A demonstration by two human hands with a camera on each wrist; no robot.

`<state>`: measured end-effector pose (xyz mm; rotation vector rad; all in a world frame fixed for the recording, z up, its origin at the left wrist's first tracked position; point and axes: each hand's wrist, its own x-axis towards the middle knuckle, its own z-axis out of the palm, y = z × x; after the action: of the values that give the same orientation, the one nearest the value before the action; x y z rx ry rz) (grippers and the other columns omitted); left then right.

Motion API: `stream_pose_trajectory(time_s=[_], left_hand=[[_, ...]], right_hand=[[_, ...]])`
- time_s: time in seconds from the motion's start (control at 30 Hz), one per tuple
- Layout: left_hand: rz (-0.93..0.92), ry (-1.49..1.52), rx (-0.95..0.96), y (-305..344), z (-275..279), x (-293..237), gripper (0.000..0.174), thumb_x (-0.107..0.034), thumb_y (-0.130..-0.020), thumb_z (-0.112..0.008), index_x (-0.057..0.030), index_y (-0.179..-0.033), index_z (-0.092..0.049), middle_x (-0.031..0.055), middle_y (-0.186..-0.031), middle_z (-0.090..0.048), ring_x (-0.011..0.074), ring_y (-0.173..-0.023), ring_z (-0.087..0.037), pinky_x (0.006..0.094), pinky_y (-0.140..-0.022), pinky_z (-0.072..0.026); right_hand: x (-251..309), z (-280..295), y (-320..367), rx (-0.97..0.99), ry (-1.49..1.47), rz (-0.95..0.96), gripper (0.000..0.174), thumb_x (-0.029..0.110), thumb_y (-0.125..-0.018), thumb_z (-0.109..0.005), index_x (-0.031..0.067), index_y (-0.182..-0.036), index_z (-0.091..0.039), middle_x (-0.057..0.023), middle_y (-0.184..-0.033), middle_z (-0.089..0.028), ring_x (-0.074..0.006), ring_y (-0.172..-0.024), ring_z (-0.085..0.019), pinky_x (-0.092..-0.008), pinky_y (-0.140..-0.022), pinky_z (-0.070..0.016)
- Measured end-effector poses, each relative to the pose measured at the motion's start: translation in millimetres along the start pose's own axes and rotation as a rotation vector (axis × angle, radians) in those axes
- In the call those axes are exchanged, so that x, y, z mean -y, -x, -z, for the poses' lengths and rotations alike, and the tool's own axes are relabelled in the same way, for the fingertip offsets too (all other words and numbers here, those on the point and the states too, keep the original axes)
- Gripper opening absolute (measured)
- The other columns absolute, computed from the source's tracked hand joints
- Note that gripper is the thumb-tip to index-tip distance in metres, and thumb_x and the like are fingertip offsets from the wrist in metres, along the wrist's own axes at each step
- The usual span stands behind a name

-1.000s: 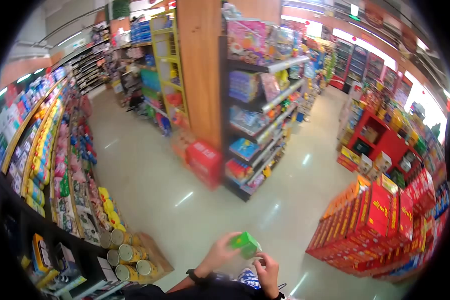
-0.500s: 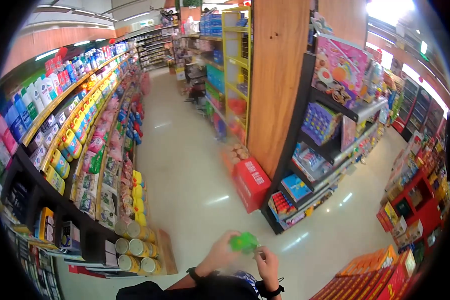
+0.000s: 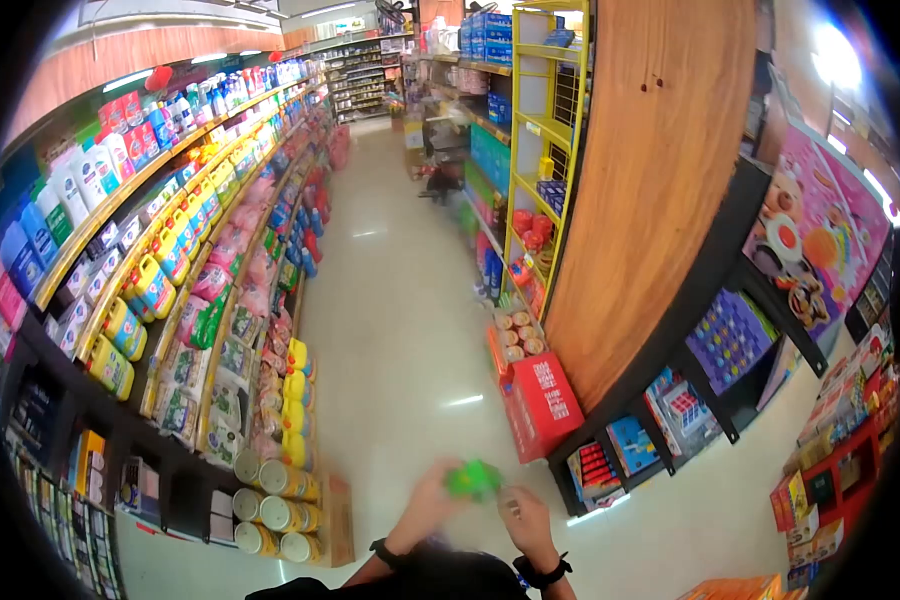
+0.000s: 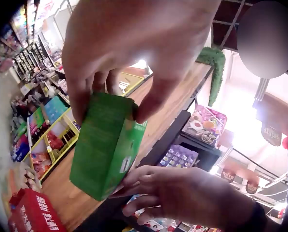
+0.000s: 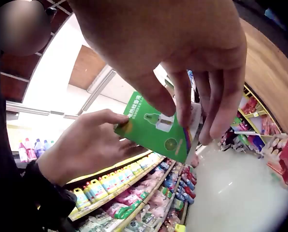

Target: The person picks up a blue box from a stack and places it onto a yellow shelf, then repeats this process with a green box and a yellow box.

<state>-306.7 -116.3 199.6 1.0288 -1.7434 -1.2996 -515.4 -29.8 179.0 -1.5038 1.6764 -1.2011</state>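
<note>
A small green box [image 3: 473,480] is held in front of the body by the left hand [image 3: 432,510]. In the left wrist view the left hand [image 4: 134,53] pinches one end of the box [image 4: 105,145] between thumb and fingers. The right hand [image 3: 527,522] is at the box's other end; its fingertips touch the lower edge in the left wrist view. Seen from the right wrist, the box [image 5: 156,126] shows a printed front with a bottle picture, and the right hand's [image 5: 182,63] thumb and fingers lie along its edge.
Long shelves of bottles and bags [image 3: 210,230] run along the left, with yellow-sided cans [image 3: 280,515] at their near end. A wooden pillar [image 3: 650,180], a red box [image 3: 542,405] and a toy shelf [image 3: 715,400] stand to the right. A tiled aisle [image 3: 380,330] lies between.
The head view has turned to the right-hand pillar's left side, so the aisle and left shelves fill more of it and the red cartons have slid down right. Both hands stay at the green box.
</note>
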Motion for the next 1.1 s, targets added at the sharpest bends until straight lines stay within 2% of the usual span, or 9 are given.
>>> stream_pose_trajectory(time_s=[0.1, 0.2, 0.33, 0.43, 0.53, 0.63, 0.73, 0.93, 1.1], left_hand=[[-0.071, -0.032, -0.008, -57, 16, 18, 0.056, -0.013, -0.088, -0.086, -0.0058, -0.138, -0.061, 0.0133, -0.130, -0.071, 0.0268, -0.123, -0.070, 0.0391, -0.107, -0.0541], [0.038, -0.030, 0.065, -114, 44, 9, 0.047, -0.005, -0.092, -0.082, -0.0034, -0.135, -0.063, 0.0108, -0.134, -0.068, 0.0221, -0.129, -0.065, 0.0426, -0.117, -0.0503], [-0.022, 0.004, 0.050, -200, 81, 25, 0.048, -0.006, -0.093, -0.082, -0.0030, -0.138, -0.063, 0.0114, -0.134, -0.068, 0.0221, -0.128, -0.066, 0.0421, -0.115, -0.0517], [-0.006, 0.024, 0.034, -252, 111, 21, 0.048, -0.008, -0.095, -0.081, -0.0031, -0.139, -0.063, 0.0106, -0.135, -0.068, 0.0218, -0.130, -0.065, 0.0421, -0.115, -0.0522], [0.049, 0.066, -0.024, -297, 132, 15, 0.047, -0.009, -0.096, -0.081, -0.0034, -0.139, -0.063, 0.0093, -0.136, -0.068, 0.0211, -0.132, -0.064, 0.0419, -0.114, -0.0522], [0.051, 0.128, -0.107, -337, 149, 24, 0.045, -0.010, -0.098, -0.081, -0.0039, -0.139, -0.063, 0.0079, -0.138, -0.068, 0.0206, -0.134, -0.063, 0.0419, -0.114, -0.0525], [0.075, 0.182, -0.141, -372, 163, 37, 0.045, -0.010, -0.098, -0.081, -0.0046, -0.139, -0.064, 0.0069, -0.141, -0.066, 0.0203, -0.135, -0.062, 0.0416, -0.113, -0.0527], [0.099, 0.230, -0.110, -473, 182, 63, 0.045, -0.008, -0.098, -0.081, -0.0047, -0.140, -0.063, 0.0058, -0.143, -0.065, 0.0199, -0.137, -0.060, 0.0414, -0.115, -0.0518], [0.052, 0.199, -0.038, -585, 180, 67, 0.041, -0.007, -0.098, -0.081, -0.0032, -0.136, -0.066, 0.0070, -0.142, -0.065, 0.0205, -0.136, -0.061, 0.0412, -0.115, -0.0510]], right_hand=[[-10, -10, -54, 0.000, 0.061, 0.032, 0.024, 0.017, -0.096, -0.072, 0.0030, -0.115, -0.072, -0.0192, -0.110, -0.073, -0.0335, -0.087, -0.076, -0.0413, -0.074, -0.0598], [-17, -23, -114, 0.005, 0.134, 0.045, 0.024, 0.018, -0.095, -0.073, 0.0037, -0.114, -0.073, -0.0188, -0.111, -0.073, -0.0337, -0.089, -0.076, -0.0414, -0.075, -0.0600], [3, -29, -208, 0.059, 0.243, 0.008, 0.025, 0.020, -0.094, -0.074, 0.0045, -0.114, -0.074, -0.0180, -0.114, -0.073, -0.0328, -0.090, -0.076, -0.0418, -0.077, -0.0600], [2, -43, -275, 0.060, 0.201, -0.015, 0.025, 0.020, -0.094, -0.075, 0.0043, -0.114, -0.073, -0.0175, -0.111, -0.073, -0.0323, -0.090, -0.076, -0.0422, -0.077, -0.0599], [18, -59, -333, -0.028, 0.084, -0.034, 0.022, 0.013, -0.092, -0.076, 0.0001, -0.110, -0.072, -0.0149, -0.102, -0.070, -0.0296, -0.089, -0.072, -0.0353, -0.078, -0.0559], [29, -71, -384, -0.082, -0.026, -0.021, 0.022, 0.007, -0.090, -0.079, 0.0011, -0.109, -0.071, -0.0114, -0.098, -0.068, -0.0245, -0.088, -0.072, -0.0337, -0.077, -0.0554], [20, -82, -432, -0.039, -0.008, -0.070, 0.026, 0.014, -0.090, -0.082, 0.0019, -0.108, -0.069, -0.0119, -0.107, -0.067, -0.0246, -0.087, -0.075, -0.0357, -0.074, -0.0594], [-1, -93, -535, -0.076, -0.133, -0.082, 0.031, 0.012, -0.086, -0.088, 0.0026, -0.108, -0.069, -0.0109, -0.105, -0.068, -0.0222, -0.085, -0.074, -0.0350, -0.073, -0.0591], [-34, -75, -633, -0.114, -0.156, -0.160, 0.042, 0.012, -0.084, -0.091, 0.0039, -0.116, -0.065, -0.0086, -0.108, -0.067, -0.0172, -0.088, -0.071, -0.0309, -0.072, -0.0575]])
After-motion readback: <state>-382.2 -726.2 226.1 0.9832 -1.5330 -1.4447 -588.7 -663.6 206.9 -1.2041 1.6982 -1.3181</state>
